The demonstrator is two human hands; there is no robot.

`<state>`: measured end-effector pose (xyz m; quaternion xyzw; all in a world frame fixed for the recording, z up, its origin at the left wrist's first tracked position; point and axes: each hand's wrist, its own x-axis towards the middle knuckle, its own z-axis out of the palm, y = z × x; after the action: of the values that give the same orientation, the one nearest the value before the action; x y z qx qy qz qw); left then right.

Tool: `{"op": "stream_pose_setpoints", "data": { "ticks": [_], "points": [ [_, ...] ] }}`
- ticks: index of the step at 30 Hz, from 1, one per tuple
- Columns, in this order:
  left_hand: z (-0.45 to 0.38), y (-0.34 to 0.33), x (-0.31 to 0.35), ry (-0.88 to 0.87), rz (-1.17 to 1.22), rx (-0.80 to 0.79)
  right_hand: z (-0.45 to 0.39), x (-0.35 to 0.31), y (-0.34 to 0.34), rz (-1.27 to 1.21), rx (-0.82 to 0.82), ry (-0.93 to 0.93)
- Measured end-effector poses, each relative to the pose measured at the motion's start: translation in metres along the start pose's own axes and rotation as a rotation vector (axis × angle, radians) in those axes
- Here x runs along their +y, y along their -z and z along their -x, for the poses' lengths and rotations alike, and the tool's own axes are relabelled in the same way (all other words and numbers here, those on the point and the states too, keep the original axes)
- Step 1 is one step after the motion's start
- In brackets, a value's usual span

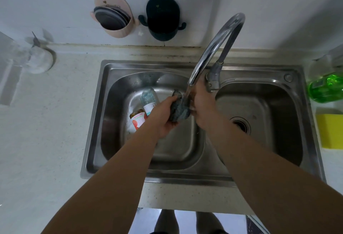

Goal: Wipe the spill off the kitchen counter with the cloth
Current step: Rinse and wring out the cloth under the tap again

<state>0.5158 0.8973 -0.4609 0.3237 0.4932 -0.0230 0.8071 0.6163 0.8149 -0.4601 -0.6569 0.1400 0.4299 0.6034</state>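
1. Cloth (179, 110): blue-grey, bunched up, held between both hands over the left basin of the sink (185, 175), right under the faucet (213, 48) spout.
2. Left hand (163, 116): fingers curled round the near-left side of the cloth, gripping it.
3. Right hand (203, 102): against the right side of the cloth, fingers wrapped toward it; seems to hold the cloth too, fingertips partly hidden and blurred.
4. Water stream appears to run from the spout onto the cloth; blurry there.
5. Left basin: clear bottle (149, 99) with white label and jar (138, 120) with red-pink label lying on the bottom, just left of the left hand, touching or nearly so.
6. Right basin: drain (241, 124) visible.
7. Counter (46, 122): pale, speckled, around the sink. Spill not clearly visible.
8. Right of sink: green bottle (326, 89) far, yellow sponge (330, 130) nearer.
9. Far left: clear glass item (39, 60) on counter.
10. Wall: pink holder (113, 16) with dark round lids inside, dark holder (162, 18) to its right.
11. Bottom edge: person's legs below the counter front.
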Motion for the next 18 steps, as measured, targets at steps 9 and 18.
{"op": "stream_pose_setpoints", "data": {
  "ticks": [9, 18],
  "points": [
    [-0.007, 0.008, -0.011, -0.085, -0.207, 0.163, 0.021, 0.043, 0.012, 0.425, 0.092, 0.108],
    [-0.012, 0.002, -0.017, -0.034, 0.065, 0.122, 0.017, 0.034, 0.010, 0.118, -0.169, 0.086]
  ]
}}
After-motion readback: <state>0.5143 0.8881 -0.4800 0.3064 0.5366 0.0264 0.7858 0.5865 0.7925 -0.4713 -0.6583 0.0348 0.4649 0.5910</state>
